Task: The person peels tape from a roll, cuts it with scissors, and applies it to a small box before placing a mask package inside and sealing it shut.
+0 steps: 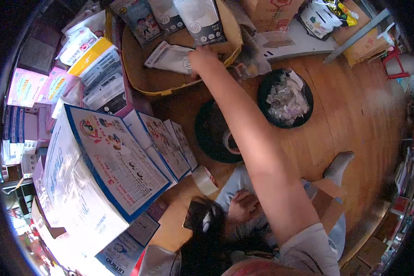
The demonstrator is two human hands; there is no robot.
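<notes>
Our right hand (202,59) grips end of white packet (169,58), dark lettering, round logo, inside cardboard box (165,92). Our left hand (243,207) near lap, can't tell if open.

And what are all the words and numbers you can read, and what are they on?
"FREE SIZE" and "10": white-and-black packet, top.
"3": big blue-edged box, in red.
"umino", probably: blue box, bottom.

Too small or blurred: the big box's other words, the packet under the fingers, the pink boxes, and the cardboard carton with red marks.
</notes>
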